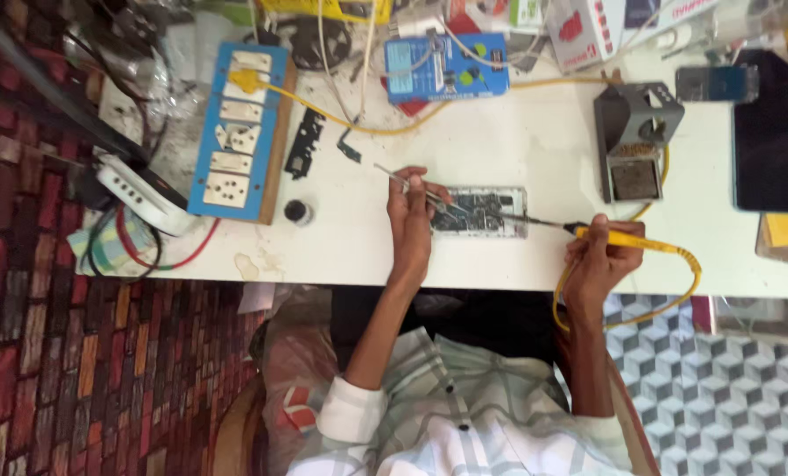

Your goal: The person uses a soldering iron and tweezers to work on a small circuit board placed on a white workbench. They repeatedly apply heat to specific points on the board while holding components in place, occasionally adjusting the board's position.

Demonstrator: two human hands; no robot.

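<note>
A white table (517,150) fills the top and middle of the frame. Its top looks scuffed and a bit dirty near the upper left. On the left side, the floor (50,353) has small red and brown bricks. In the lower right, the floor (720,397) has grey and white cube shapes. Bright light falls on the table.

Both hands, left (409,225) and right (601,256), reach forward, fingers pinched closed.
</note>
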